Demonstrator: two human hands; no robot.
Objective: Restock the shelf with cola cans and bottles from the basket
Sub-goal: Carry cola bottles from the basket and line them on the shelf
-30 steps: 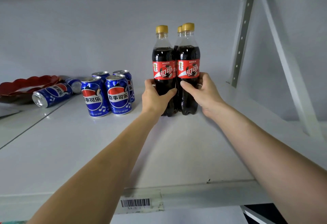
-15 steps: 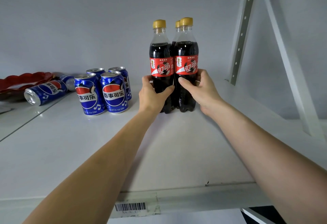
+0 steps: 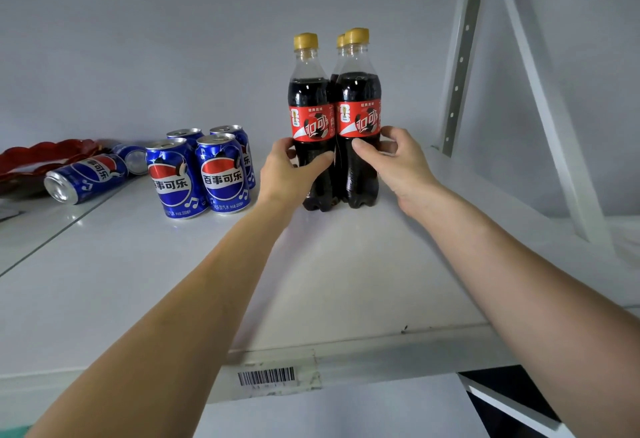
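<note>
Both hands gripping cola bottles on the shelf.
The left hand (image 3: 289, 174) is curling round the left bottle (image 3: 309, 126), the right hand (image 3: 394, 160) is wrapping the right bottle (image 3: 358, 115); a third bottle (image 3: 341, 41) is standing behind. Four upright blue cans (image 3: 197, 174) are standing just left on the white shelf (image 3: 138, 281), another can (image 3: 83, 178) lying farther left.

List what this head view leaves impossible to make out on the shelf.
- Third yellow-capped cola bottle: only its cap and shoulder show behind the two front bottles.
- Second lying blue can: largely hidden by the nearer lying blue can.
- Red scalloped tray: cut off by the left edge.
- Barcode label digits: too small.
- Basket: outside the view.
</note>
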